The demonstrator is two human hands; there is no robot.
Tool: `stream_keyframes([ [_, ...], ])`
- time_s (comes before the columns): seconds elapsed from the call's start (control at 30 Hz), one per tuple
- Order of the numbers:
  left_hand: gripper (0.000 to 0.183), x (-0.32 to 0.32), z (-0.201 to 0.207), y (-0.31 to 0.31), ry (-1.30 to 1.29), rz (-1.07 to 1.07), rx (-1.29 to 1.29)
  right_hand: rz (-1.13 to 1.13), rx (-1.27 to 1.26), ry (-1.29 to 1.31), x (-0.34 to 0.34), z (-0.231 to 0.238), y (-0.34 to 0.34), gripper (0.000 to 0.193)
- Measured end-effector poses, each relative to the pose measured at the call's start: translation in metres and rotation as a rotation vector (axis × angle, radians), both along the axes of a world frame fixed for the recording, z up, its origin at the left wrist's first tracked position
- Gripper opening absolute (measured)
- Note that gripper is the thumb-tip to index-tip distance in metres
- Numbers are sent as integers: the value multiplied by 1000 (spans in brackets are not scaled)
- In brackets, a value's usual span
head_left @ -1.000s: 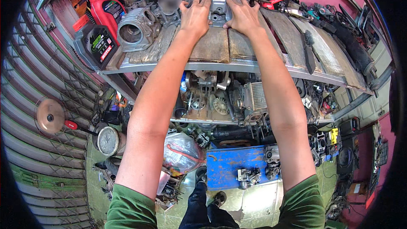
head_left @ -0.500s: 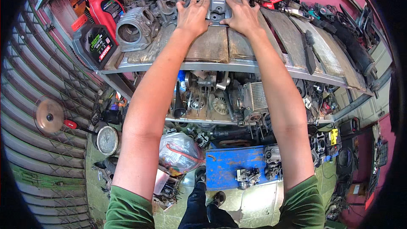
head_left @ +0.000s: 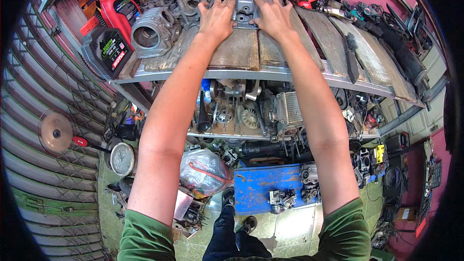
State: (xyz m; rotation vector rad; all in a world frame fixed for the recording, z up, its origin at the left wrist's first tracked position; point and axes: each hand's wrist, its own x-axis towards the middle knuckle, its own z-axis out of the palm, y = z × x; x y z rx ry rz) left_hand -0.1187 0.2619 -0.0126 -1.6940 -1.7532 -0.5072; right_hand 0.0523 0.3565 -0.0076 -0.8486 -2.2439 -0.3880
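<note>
Both arms reach up to top shelf of worn wooden planks. Left hand and right hand, fingers spread, press on either side of grey metal engine part at back of shelf. Whether fingers curl behind part, cannot tell. Ribbed cylinder sits left of left hand; red jug and dark oil bottle further left. Brush lies well right.

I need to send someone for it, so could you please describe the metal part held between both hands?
Start at the top wooden shelf of the metal rack. At its back edge, the left hand and right hand flank a grey cast engine part. Unlike the round open-bored cylinder to its left, it is blocky and domed.
</note>
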Motion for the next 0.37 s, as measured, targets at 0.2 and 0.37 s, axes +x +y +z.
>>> stream_keyframes([
  [0.2, 92, 9, 5, -3, -2, 45, -20, -114, -24, -78, -5, 5, -13, 85],
  [0.37, 91, 31, 12, -17, 23, 113, -64, -264, 24, -261, -3, 8, -40, 90],
])
